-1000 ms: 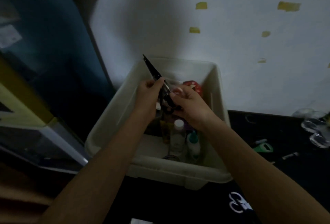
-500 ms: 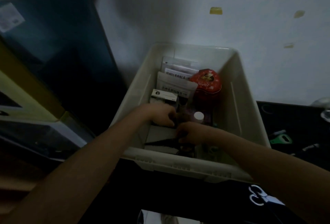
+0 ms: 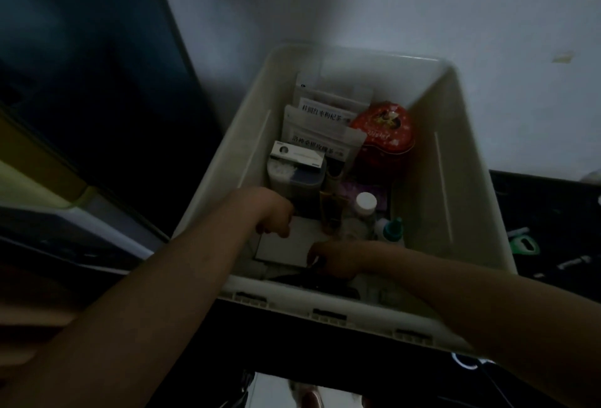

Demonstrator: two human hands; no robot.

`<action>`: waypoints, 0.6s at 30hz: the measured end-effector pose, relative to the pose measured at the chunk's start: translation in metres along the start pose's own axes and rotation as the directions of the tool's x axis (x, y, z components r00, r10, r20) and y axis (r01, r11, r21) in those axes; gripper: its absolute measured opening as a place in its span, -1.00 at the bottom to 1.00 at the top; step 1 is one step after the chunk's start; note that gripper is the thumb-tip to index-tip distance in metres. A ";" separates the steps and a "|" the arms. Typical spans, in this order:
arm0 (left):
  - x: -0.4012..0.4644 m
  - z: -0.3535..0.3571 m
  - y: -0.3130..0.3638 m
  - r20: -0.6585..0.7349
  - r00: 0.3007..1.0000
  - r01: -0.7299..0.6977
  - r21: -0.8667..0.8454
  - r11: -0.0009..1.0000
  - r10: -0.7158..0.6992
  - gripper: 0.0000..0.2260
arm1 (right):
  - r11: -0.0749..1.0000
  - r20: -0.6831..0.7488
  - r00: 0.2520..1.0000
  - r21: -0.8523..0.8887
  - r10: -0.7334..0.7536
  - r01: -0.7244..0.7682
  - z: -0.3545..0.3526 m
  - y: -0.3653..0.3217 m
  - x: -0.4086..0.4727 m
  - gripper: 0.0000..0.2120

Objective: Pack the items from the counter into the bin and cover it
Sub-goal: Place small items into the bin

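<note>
A cream plastic bin [image 3: 471, 154] stands open on the dark counter against the wall. Packed inside are white labelled pouches [image 3: 318, 134], a red tin [image 3: 383, 128], a grey tub with a small white carton on top [image 3: 297, 155], a white-capped bottle [image 3: 366, 202] and a green-capped bottle [image 3: 393, 228]. Both hands reach into the near end. My left hand [image 3: 276, 215] has its fingers curled down on the far edge of a flat white box [image 3: 286, 245]. My right hand [image 3: 335, 258] grips the handles of black scissors [image 3: 325, 282], which lie low along the near wall.
The black counter [image 3: 553, 212] extends to the right, with a green tool [image 3: 523, 245] and small bits on it. A tall dark blue appliance [image 3: 97, 82] stands close on the left. The white wall [image 3: 357, 1] is right behind the bin.
The scissors went from held up above the bin to lying low at its near end. Both hands sank inside with them. The view moved closer and tilted down.
</note>
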State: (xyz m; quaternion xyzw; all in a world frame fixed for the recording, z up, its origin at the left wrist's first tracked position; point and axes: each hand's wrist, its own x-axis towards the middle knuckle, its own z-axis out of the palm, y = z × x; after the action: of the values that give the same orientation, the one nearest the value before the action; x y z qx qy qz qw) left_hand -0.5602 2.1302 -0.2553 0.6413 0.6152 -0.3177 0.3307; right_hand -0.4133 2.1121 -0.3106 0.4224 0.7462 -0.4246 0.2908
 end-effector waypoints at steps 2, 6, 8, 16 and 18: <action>0.002 0.001 -0.001 -0.009 1.000 -0.001 0.012 1.000 0.001 -0.61 | 1.000 0.003 1.000 -0.005 0.026 -0.026 0.001 0.004 0.004 -0.59; 0.004 0.002 -0.001 -0.009 1.000 -0.003 0.021 1.000 0.004 -0.63 | 0.992 -0.041 0.995 -0.087 0.086 -0.090 0.000 0.003 0.006 -0.56; 0.003 0.002 -0.001 -0.009 1.000 -0.003 0.013 1.000 0.003 -0.64 | 0.988 -0.021 0.996 -0.122 0.091 -0.093 0.000 0.003 0.006 -0.59; 0.003 0.002 0.000 -0.004 1.000 -0.016 0.000 1.000 0.016 -0.63 | 0.997 0.090 0.995 -0.078 0.032 -0.025 -0.001 0.003 0.007 -0.62; 0.004 0.002 0.000 -0.001 1.000 -0.022 -0.007 1.000 0.022 -0.63 | 0.992 0.096 0.995 -0.126 0.017 -0.005 -0.002 0.002 0.006 -0.63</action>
State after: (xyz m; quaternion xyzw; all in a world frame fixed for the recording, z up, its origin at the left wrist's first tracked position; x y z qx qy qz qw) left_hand -0.5598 2.1310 -0.2600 0.6472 0.6091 -0.3116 0.3362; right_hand -0.4151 2.1171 -0.3151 0.3863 0.7540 -0.3953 0.3550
